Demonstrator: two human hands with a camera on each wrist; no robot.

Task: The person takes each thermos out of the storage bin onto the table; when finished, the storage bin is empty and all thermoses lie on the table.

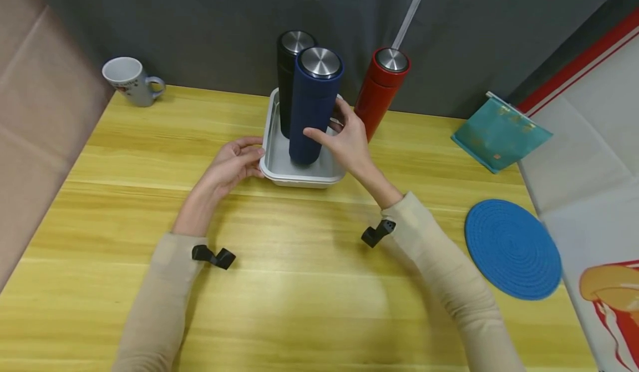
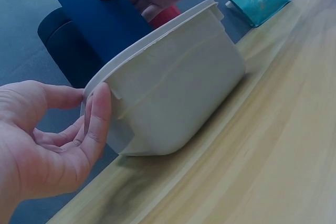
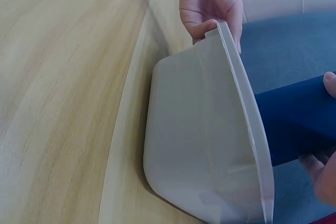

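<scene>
My right hand [image 1: 348, 138] grips a navy blue thermos bottle [image 1: 315, 103] with a silver lid, thumb in front and fingers round its right side. The bottle's lower end is inside a white plastic tub [image 1: 284, 175]; whether it touches the tub's floor I cannot tell. Behind it a black thermos [image 1: 285, 83], partly hidden, also stands in the tub. My left hand [image 1: 233, 164] pinches the tub's left rim, with thumb and fingers on either side in the left wrist view [image 2: 63, 135]. Just right of my right hand is a red thermos [image 1: 378, 92], outside the tub.
A printed mug [image 1: 131, 81] stands at the table's back left corner. To the right are a teal pouch [image 1: 501, 133] and a round blue woven mat [image 1: 513, 249]. A dark grey panel [image 1: 199, 34] rises behind the wooden table [image 1: 294, 283], and a pale wall borders its right edge.
</scene>
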